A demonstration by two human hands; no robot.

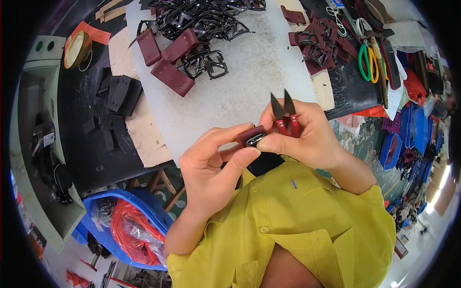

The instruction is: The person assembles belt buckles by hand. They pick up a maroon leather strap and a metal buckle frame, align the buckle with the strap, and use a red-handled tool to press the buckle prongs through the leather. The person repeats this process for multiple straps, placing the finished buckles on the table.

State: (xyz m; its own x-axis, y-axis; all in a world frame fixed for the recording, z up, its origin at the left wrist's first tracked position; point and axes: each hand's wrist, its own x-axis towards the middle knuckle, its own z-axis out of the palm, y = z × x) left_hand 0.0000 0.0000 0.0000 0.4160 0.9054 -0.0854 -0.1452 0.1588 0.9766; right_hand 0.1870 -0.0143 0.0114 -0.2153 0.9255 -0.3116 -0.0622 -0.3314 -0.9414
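Note:
A small maroon leather strap piece (249, 135) with a dark metal buckle (255, 140) in it is pinched between my two hands, close to my body. My left hand (211, 158) grips it with thumb and fingers from the left. From the other side my right hand (307, 139) presses its thumb on the buckle. Red-handled thread snips (286, 120) are also tucked in my right hand, their dark blades apart and pointing away from me. Beyond my hands lie folded maroon leather pieces (173, 77) and a heap of black buckles (197, 21) on a white board (240, 86).
Maroon pieces with buckles (319, 43) lie at the board's right, near green- and yellow-handled scissors (367, 65). Black pieces (122, 96) and a round container (78, 49) are on the left. A blue bin (158, 206) with red plastic bags stands below the table edge.

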